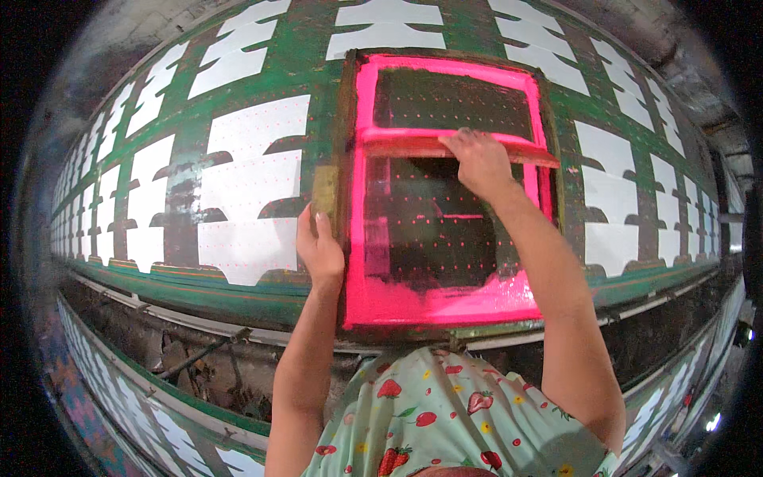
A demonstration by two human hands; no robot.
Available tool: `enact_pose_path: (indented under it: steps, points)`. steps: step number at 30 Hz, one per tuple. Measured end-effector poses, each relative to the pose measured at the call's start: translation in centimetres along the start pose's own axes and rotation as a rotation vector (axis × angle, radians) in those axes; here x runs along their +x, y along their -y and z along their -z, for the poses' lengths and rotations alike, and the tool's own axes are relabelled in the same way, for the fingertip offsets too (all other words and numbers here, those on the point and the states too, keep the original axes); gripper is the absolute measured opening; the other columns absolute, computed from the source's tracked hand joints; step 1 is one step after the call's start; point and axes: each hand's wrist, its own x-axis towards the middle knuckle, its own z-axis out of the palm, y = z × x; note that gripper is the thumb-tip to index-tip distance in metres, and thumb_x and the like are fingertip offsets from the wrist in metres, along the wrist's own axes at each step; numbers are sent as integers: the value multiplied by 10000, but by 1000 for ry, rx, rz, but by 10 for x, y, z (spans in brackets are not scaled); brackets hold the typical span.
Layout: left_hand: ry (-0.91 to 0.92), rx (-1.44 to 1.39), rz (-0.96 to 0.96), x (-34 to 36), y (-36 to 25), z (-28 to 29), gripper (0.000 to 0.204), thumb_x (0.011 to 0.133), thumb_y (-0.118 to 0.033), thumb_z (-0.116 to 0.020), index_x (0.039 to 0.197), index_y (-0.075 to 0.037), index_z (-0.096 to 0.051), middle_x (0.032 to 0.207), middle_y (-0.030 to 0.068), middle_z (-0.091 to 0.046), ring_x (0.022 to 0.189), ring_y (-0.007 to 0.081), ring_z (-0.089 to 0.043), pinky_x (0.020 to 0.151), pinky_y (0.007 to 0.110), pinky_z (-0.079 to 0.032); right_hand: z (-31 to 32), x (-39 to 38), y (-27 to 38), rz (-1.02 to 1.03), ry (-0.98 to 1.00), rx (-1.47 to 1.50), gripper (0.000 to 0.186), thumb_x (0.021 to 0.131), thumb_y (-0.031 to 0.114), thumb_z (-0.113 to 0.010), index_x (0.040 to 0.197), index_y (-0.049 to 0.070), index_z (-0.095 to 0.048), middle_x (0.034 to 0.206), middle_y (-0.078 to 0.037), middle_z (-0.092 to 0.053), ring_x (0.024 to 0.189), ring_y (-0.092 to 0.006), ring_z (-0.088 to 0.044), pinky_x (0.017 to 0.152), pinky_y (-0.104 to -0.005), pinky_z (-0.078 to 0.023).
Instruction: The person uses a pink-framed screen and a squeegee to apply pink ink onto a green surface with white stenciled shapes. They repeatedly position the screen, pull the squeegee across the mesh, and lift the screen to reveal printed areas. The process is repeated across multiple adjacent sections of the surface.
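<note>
A screen-printing frame [346, 171] with pink ink round its mesh lies on the green printing table [183, 181]. My right hand [482, 164] is closed on a squeegee [409, 149], a long reddish bar set across the upper half of the mesh. Wet pink ink [429, 305] is pooled along the frame's near end, and a pink band runs along the squeegee. My left hand [320, 253] grips the frame's left side, just below a yellowish patch [325, 188]. Part of its fingers is hidden. The squeegee's lower edge is partly covered by my right hand.
White cut fabric pieces [253, 179] with pink dots lie in rows on the table, left of the frame, and more white pieces [610, 199] lie to its right. A rail [199, 324] runs along the table's near edge. Behind me stands another table [151, 405] with white pieces.
</note>
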Motion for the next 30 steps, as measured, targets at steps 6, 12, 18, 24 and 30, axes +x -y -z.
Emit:
enact_pose_path:
  steps: [6,12,18,24,30]
  points:
    - [-36,-19,6,-1,2,-2,386,1164,-217,-557,1381,73,-692,1261,184,-751,1169,263,-689,1050,403,-525,-24,101,-71,-12,-36,6,440,929,64,-679,1349,160,-768,1269,-157,-756,1196,-346,-740,1034,-506,-598]
    - [-97,21,61,-3,1,-5,359,1172,-219,-572,1360,53,-711,1231,124,-756,1138,211,-684,1004,364,-535,-22,162,-115,-35,-26,71,479,922,41,-670,1373,174,-760,1256,-149,-788,1151,-381,-773,985,-540,-625]
    - [-125,-25,107,-4,3,-6,348,1177,-227,-578,1347,43,-715,1223,111,-746,1129,191,-672,1012,351,-532,-26,172,-130,-33,-67,65,488,907,35,-676,1364,182,-765,1305,-133,-787,1188,-367,-763,1009,-517,-621]
    - [-97,26,119,0,5,-5,378,1187,-248,-554,1336,60,-714,1220,122,-746,1120,205,-673,1010,363,-533,-17,177,-130,-32,46,66,427,892,92,-688,1303,160,-783,1300,-177,-787,1190,-404,-756,1024,-554,-612]
    - [-72,30,55,-1,7,-5,372,1191,-233,-537,1326,65,-716,1200,128,-746,1103,215,-670,1006,376,-536,17,149,-105,-30,291,164,357,879,139,-678,1208,156,-815,1188,-198,-811,1160,-430,-763,1014,-577,-608]
